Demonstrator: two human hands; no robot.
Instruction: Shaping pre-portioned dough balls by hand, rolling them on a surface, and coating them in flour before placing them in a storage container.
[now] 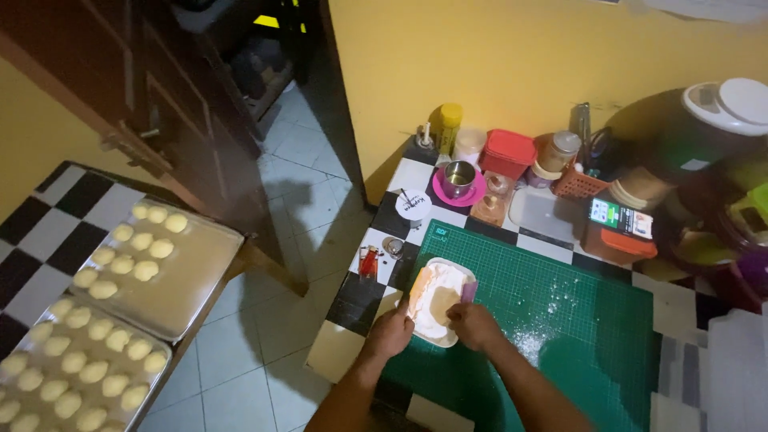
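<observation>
Counter clutter and trays of dough

Behind the green cutting mat (560,320), a steel cup (458,178) sits on a pink saucer (448,194), beside a red lidded box (508,152) and a yellow bottle (450,126). Far left of the mat, two baking trays (192,280) hold rows of pale dough balls (132,248).

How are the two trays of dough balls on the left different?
The upper tray has about a dozen dough balls along its left side, and much of it is bare. The lower tray is packed with dough balls in close rows and runs out of the picture. Both are pale metal trays holding similar dough balls.
</observation>
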